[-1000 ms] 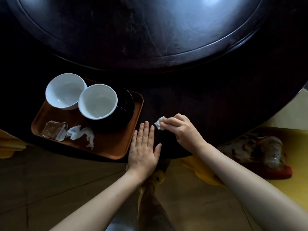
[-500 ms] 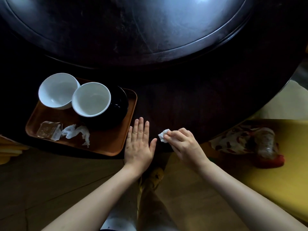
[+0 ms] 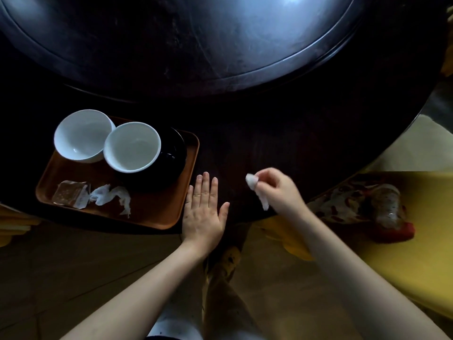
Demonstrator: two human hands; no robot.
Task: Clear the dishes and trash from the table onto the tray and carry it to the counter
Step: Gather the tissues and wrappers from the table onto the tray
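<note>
**Right hand holds a tissue wad; left hand flat by the tray**

Nearest, the left hand lies palm down on the worktop edge. Its fingers are straight and point away, its grip is released, and its little-finger side is just beside the tray. It has stayed there over the last second.

To its right, the right hand is motion-blurred, its grip pinched on a white wad. The wad is crumpled and drawn out. Its long axis slants from the fingertips, the end toward the tray, down and right under the palm. Half a second ago it was a small ball pinched close to the left thumb; now the hand is farther right, well apart from the left.

On the brown tray, a clear wrapper and a torn tissue lie along the near side. Behind them stand two white bowls, rims touching, the right one on a black plate.

Farthest is the dark turntable.
</note>
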